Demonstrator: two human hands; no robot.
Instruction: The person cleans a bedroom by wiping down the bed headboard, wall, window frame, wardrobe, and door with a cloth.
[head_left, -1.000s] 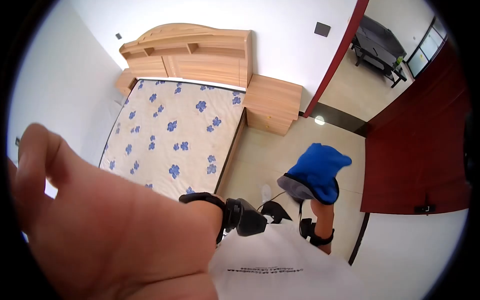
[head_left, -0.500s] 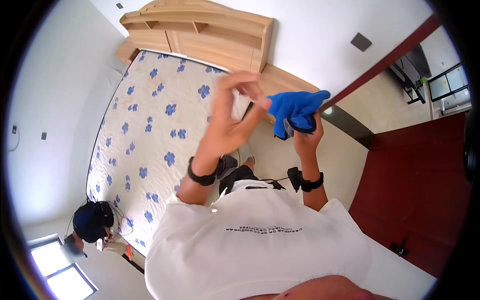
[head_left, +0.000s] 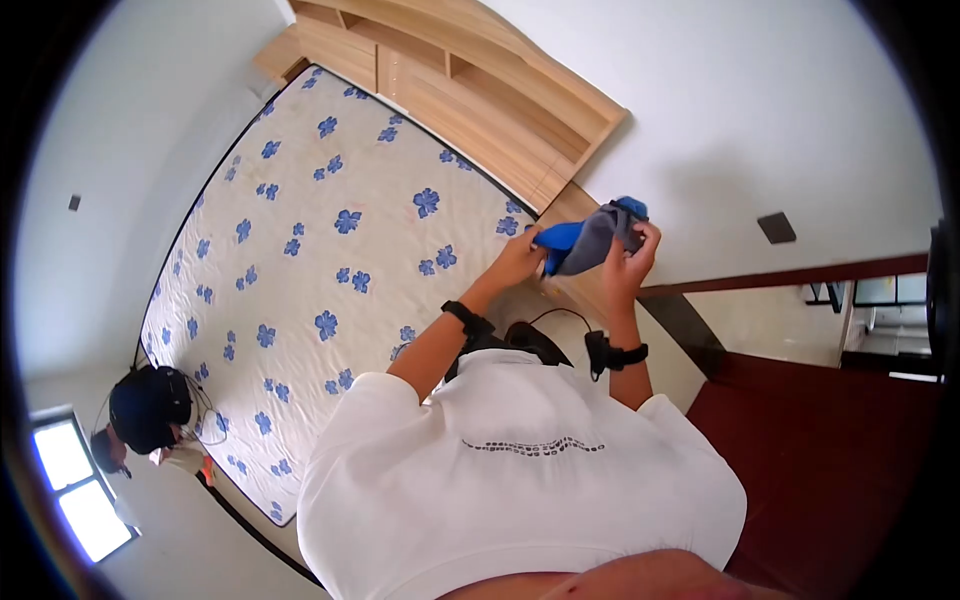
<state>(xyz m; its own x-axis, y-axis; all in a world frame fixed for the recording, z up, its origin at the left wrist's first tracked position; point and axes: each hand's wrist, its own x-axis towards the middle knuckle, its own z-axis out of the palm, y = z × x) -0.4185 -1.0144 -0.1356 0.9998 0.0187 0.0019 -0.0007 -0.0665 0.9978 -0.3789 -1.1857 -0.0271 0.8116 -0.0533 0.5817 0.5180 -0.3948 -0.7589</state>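
Observation:
A blue-and-grey cloth (head_left: 596, 238) with dark edging is stretched between my two hands, above the gap beside the bed. Its grey side faces up, and blue shows at the left end and the far right corner. My left hand (head_left: 514, 260) pinches the blue left end. On the opposite side, my right hand (head_left: 632, 256) grips the grey part, thumb on top and fingers bent around the edge. Some fingertips of both hands are hidden by the cloth. Each wrist wears a black strap with a small device.
A bare mattress (head_left: 300, 280) with blue flowers lies to the left, against a wooden headboard (head_left: 480, 100). Another person (head_left: 150, 410) in dark clothing bends at its lower left corner. To the right are a dark red door (head_left: 800, 450) and a wall switch plate (head_left: 776, 228).
My left hand, earlier raised and apart from the cloth, now holds its left end. The cloth has turned from mostly blue to mostly grey. The view has swung round.

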